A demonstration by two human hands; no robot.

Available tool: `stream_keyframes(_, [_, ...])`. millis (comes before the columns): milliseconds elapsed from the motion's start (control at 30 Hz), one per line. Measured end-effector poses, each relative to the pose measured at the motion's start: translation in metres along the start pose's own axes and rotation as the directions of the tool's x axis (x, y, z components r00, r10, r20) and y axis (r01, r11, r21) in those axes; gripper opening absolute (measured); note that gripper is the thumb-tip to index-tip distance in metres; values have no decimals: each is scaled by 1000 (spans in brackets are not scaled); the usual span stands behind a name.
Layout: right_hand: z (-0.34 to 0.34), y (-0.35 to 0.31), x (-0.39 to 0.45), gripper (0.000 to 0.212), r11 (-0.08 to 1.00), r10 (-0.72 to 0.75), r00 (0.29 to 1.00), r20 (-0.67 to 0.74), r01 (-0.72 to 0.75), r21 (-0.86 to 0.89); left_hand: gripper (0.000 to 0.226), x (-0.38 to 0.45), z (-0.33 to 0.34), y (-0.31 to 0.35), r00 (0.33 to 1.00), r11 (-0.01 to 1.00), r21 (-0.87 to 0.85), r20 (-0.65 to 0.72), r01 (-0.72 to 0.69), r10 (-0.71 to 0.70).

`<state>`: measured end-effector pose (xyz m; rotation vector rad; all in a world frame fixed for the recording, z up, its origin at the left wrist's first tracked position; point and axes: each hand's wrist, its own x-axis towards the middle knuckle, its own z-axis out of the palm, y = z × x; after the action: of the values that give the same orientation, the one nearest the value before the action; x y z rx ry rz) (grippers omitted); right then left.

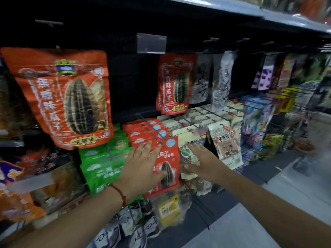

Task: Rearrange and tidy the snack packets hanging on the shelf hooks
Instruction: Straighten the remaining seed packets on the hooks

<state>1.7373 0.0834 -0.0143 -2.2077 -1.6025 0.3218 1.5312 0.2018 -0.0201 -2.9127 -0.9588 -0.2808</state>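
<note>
We are mid-tidy here, by our reading; the left hand (143,167) lies flat, fingers straight and spread, pressing on the front red packet (166,169) of its row, so that grip is wide open and closed round nothing; the right hand (200,161) reaches to the clear packet (189,154) just beside it, fingers partly bent at its face and lower edge, though we cannot tell whether it truly pinches the packet or only touches it.

How far along? The red row behind the front packet (143,131) looks stacked fairly evenly on its hook, and the green packets (103,161) to the left sit in a close bunch; the white packets (189,120) behind the right hand also run in orderly lines; what seems left is squaring the two front packets under our hands, and the white-and-red packet (225,144) to the right, which hangs askew.

The red packet hangs on the middle tier, long axis running top to bottom, printed face toward us, its top at the hook and its bottom swung slightly left; the big orange packet (62,97) on the upper tier leans too, tilted on its hook.
</note>
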Motion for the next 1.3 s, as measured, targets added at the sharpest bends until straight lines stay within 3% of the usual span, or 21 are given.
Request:
stream_keyframes(233, [-38, 143, 22, 80, 994, 83, 994, 78, -77, -75, 85, 81, 44, 96, 999, 999, -6, 21, -32, 33])
stream_keyframes(367, [-62, 226, 45, 82, 986, 109, 989, 97, -95, -140, 83, 137, 68, 152, 994, 1000, -29, 110, 2, 2])
stream_keyframes(600, [-102, 318, 90, 84, 980, 102, 989, 106, -81, -184, 86, 228, 104, 218, 978, 997, -32, 198, 71, -64])
stream_keyframes(867, [-116, 333, 144, 80, 999, 20, 988, 151, -14, -43, 77, 288, 108, 238, 978, 980, -73, 113, 186, -177])
stream_keyframes(1000, [-107, 323, 169, 84, 999, 29, 996, 84, -30, 11, 82, 311, 116, 232, 972, 963, -134, 39, 235, -232])
stream_keyframes(1133, [-98, 321, 191, 83, 998, 64, 997, 45, -66, 23, 91, 325, 131, 216, 977, 951, -225, 30, 211, -210])
stream_keyframes(1300, [-90, 323, 204, 79, 995, 95, 995, 8, -94, -19, 80, 331, 144, 205, 985, 935, -316, -3, 164, -174])
